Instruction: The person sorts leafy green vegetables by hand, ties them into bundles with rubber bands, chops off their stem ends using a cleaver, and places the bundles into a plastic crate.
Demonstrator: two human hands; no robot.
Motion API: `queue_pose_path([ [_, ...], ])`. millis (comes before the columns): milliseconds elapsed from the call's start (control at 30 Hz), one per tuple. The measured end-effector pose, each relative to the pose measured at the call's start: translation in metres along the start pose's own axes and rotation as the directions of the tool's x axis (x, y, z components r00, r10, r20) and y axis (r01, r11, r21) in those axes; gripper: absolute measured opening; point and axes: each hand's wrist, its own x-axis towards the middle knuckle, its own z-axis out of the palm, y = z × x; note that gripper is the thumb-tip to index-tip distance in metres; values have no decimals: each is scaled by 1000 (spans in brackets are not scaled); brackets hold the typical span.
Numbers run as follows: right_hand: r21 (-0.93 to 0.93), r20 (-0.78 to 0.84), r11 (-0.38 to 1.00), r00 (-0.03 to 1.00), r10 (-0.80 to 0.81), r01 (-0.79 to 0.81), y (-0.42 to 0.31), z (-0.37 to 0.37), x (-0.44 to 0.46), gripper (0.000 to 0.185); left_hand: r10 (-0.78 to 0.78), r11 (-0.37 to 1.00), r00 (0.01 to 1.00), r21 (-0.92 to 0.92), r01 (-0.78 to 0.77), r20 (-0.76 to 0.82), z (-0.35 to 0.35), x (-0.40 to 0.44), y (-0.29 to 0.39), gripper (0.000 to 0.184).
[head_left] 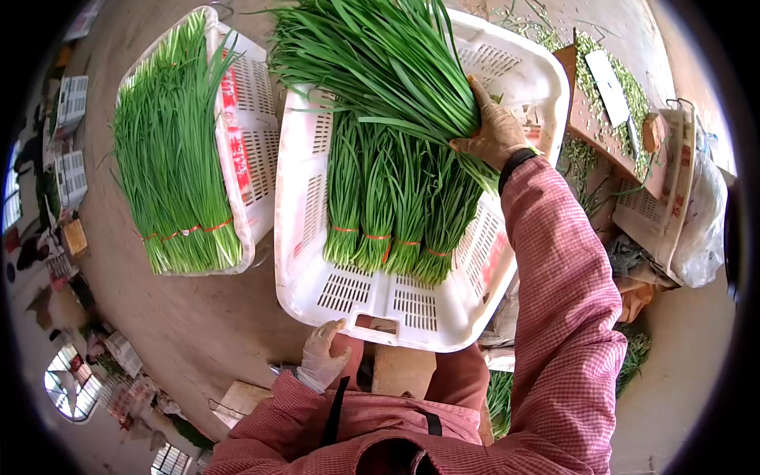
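Note:
My right hand, in a thin glove, is closed round the base of a large bunch of garlic chives. The long leaves of that bunch spread left over the far part of a white plastic crate. Inside the crate, several bundles of garlic chives lie side by side, tied with red bands near their pale ends. My gloved left hand is at the crate's near left rim, beside the handle slot, its fingers bent against the edge. Part of its grip is hidden.
To the left stands another white crate filled with tied chives. At right, a knife lies on a wooden board strewn with trimmings. Beyond it are a crate and a clear plastic bag.

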Motion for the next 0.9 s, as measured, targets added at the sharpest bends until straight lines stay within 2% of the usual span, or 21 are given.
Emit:
queue_pose_path([
  [67, -206, -15, 974, 996, 90, -91, 12, 14, 5, 98, 16, 999, 1000, 37, -17, 15, 3, 19, -4, 52],
  [100, -275, -117, 956, 991, 69, -99, 22, 27, 6, 92, 26, 999, 1000, 41, -26, 15, 2, 29, -8, 52],
  [167, -146, -321, 989, 947, -14, -35, 40, 46, -7, 84, 74, 989, 996, 127, -80, 54, -1, 51, -20, 52],
  [233, 10, -462, 999, 886, -29, 38, 29, 45, -47, 69, 103, 959, 988, 253, -128, 111, -1, 82, -28, 52],
  [300, 173, -463, 985, 884, 64, 20, 16, 50, -109, 60, 94, 945, 977, 292, -149, 193, 5, 113, -25, 50],
  [367, 347, -404, 935, 888, 219, -73, 13, 88, -174, 59, 179, 890, 942, 362, -277, 282, 19, 141, -28, 50],
  [400, 395, -340, 908, 896, 285, -139, 13, 117, -206, 62, 170, 841, 922, 437, -320, 347, 25, 150, -20, 54],
  [433, 455, -312, 872, 885, 344, -179, 9, 147, -237, 66, 180, 834, 916, 437, -336, 359, 34, 157, -18, 54],
  [500, 509, -153, 777, 849, 506, -371, 0, 192, -276, 76, 269, 644, 805, 523, -559, 529, 50, 167, -20, 52],
  [533, 526, -55, 697, 798, 600, -487, -1, 201, -276, 79, 240, 599, 759, 523, -607, 605, 55, 170, -19, 50],
  [567, 531, 47, 605, 734, 678, -593, 1, 210, -275, 83, 243, 583, 750, 525, -620, 616, 61, 171, -18, 50],
  [600, 547, 43, 590, 724, 689, -593, 13, 239, -275, 83, 257, 511, 691, 512, -690, 675, 65, 171, -17, 50],
  [633, 697, 50, 437, 646, 762, -569, 33, 277, -266, 86, 265, 430, 630, 495, -755, 730, 69, 175, -15, 50],
  [700, 500, 10, 522, 607, 795, -692, 48, 272, -237, 97, 231, 360, 610, 516, -778, 758, 76, 184, -16, 49],
  [767, 368, 64, 444, 499, 864, -817, 54, 265, -209, 105, 237, 361, 570, 473, -804, 787, 86, 194, -21, 46],
  [800, 381, 97, 435, 503, 859, -816, 59, 271, -203, 105, 261, 341, 558, 465, -817, 788, 91, 199, -22, 43],
  [833, 389, 145, 341, 423, 895, -855, 66, 279, -198, 107, 224, 333, 547, 465, -820, 806, 96, 202, -24, 43],
  [867, 395, 184, 243, 335, 924, -886, 69, 284, -196, 109, 249, 308, 532, 455, -836, 809, 103, 208, -26, 42],
  [900, 403, 206, 221, 324, 923, -888, 66, 287, -201, 109, 279, 291, 523, 448, -845, 805, 109, 212, -27, 41],
])
